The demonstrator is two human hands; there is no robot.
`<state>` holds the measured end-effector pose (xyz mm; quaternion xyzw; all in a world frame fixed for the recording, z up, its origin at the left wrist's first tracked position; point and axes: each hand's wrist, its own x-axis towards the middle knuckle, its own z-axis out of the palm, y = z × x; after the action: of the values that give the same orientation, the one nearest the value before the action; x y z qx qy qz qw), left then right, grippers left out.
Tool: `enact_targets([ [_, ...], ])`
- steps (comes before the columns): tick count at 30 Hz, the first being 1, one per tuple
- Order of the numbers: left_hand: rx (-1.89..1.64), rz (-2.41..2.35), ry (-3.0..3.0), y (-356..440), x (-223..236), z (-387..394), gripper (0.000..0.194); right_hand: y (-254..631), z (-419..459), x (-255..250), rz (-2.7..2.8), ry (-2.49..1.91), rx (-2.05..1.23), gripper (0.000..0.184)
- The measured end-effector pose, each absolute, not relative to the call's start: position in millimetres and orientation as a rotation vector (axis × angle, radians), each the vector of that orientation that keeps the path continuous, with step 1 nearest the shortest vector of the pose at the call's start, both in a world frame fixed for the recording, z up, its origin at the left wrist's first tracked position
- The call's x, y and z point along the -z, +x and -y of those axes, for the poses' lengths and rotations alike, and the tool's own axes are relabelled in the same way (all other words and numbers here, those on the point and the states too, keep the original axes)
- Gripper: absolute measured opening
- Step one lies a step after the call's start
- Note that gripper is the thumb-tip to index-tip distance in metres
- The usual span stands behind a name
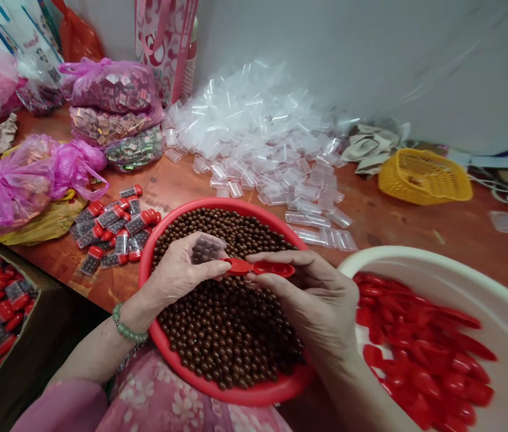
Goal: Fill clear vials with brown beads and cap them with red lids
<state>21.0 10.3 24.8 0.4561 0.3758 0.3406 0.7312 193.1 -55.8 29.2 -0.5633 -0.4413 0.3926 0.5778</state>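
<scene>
My left hand (pixel 175 267) grips a small clear plastic container (pixel 209 248) filled with dark brown balls. Between the fingers of my right hand (pixel 321 294) is a red plastic cap (pixel 274 269), its two parts folded out flat. The cap's left part meets the container's end by my left thumb; whether it is fully seated I cannot tell. Both hands are over a red basin (pixel 146 273) full of shiny brown balls (pixel 231 342). Close to my right forearm stands a white basin (pixel 470 282) with many red caps (pixel 429 354).
Filled, red-capped containers (pixel 121 231) lie left of the red basin. Behind it is a heap of clear plastic tubes (pixel 254 144). Pink bags (pixel 114 90) are stacked back left, a yellow basket (pixel 425 180) sits back right. A cardboard box (pixel 51 300) of capped containers stands lower left.
</scene>
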Motion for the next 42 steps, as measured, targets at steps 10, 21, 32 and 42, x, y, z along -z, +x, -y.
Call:
enact_targets([
  [10, -0.733, -0.867, 1.028, 21, -26, -11, 0.029, 201, 49, -37, 1.807, -1.269, -0.437, 0.044],
  [21, -0.759, -0.744, 0.822, 20, -19, -10, 0.038, 191, 39, -42, 2.168, -1.315, -0.147, 0.028],
  [32, -0.742, -0.656, 0.757, 20, -16, -9, 0.04, 202, 38, -34, 2.146, -1.301, -0.42, 0.035],
  [42, -0.591, -0.398, 0.469, 17, -17, -18, 0.041, 190, 2, -50, 1.273, -1.322, -0.907, 0.014],
])
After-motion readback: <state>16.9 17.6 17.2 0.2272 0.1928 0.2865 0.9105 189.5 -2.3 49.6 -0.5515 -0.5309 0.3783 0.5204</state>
